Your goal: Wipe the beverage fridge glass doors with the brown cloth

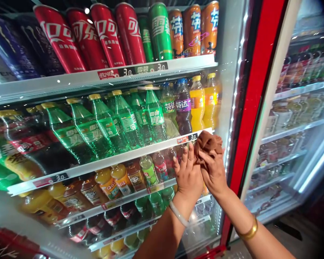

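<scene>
My right hand (214,172), with a gold bracelet at the wrist, grips a bunched brown cloth (209,142). The cloth covers the right end of a white shelf edge (151,148) in a drinks fridge. Close beside it, my left hand (189,177) is held up with fingers extended and apart, its back towards me. A pale bangle (178,214) circles that wrist. The left fingertips lie over the view of the shelf's price strip (187,138); whether they touch a glass front I cannot tell. The palm is hidden.
Above stand red cola cans (108,36) and orange cans (193,30). Green soda bottles (125,117) and yellow bottles (197,102) fill the middle shelf, with juice bottles (106,183) below. A red upright frame (255,90) separates a second fridge (291,136) on the right.
</scene>
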{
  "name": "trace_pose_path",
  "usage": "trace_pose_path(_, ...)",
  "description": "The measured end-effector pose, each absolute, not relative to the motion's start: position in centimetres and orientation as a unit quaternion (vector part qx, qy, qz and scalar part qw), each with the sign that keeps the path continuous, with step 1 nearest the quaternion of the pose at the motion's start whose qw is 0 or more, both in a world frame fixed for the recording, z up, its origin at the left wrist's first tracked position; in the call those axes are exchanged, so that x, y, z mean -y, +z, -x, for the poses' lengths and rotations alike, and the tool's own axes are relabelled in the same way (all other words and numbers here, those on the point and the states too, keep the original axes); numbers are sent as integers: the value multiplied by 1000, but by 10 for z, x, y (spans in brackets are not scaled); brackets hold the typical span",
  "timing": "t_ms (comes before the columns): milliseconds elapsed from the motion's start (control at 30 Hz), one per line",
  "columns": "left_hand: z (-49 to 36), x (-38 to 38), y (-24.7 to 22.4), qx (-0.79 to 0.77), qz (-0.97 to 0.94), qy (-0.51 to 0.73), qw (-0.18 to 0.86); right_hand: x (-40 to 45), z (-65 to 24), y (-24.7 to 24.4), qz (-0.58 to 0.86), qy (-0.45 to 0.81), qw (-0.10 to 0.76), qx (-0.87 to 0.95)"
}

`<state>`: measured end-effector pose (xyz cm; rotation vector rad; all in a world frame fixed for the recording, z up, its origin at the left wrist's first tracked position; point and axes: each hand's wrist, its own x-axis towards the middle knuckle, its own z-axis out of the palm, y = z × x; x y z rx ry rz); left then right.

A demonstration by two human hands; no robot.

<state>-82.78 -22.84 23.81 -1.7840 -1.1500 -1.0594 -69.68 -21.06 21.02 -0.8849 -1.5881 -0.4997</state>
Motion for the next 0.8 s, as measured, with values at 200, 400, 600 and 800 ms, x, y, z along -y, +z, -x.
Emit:
trace_pose_path(200, 824, 232, 240, 459, 704, -400, 365, 200, 661, 192, 438, -197, 663, 574)
trace_pose_path(400, 814, 228, 242, 464, 699, -416, 350, 202, 690, 242, 415, -221, 670, 574)
trace_pose_path(600, 811, 226, 239, 463, 725, -416, 296, 218, 685, 191, 423, -237, 586, 649)
trace_pose_path(800, 801, 227, 242, 458, 735, -429, 257, 195, 644, 239, 458, -267, 584, 614)
